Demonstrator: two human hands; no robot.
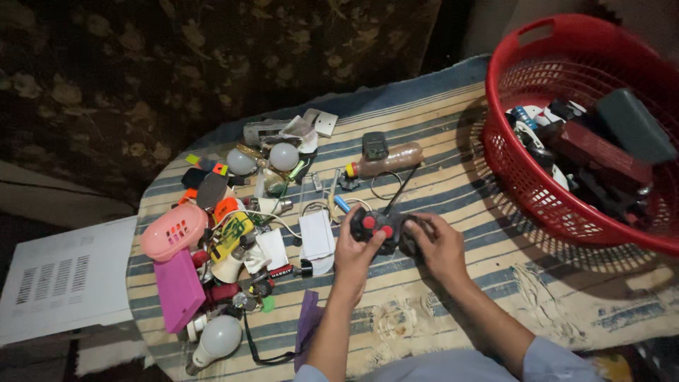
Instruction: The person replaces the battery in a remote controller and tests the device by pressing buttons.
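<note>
We hold a black gamepad with red buttons in both hands, low over the striped mat. Left hand grips its left end, fingers clamped round it, thumb by the red buttons. Right hand wraps the right end, fingers closed on it. Gripping both ends seems to keep it level and face-up for a look. Its cable trails away toward a bottle.

Left of us, a heap of small items: pink basket, magenta box, white bulb, two more bulbs. Red laundry basket at right holds dark gadgets.

Room dim; dark floral carpet beyond the mat, white vented panel at left.
</note>
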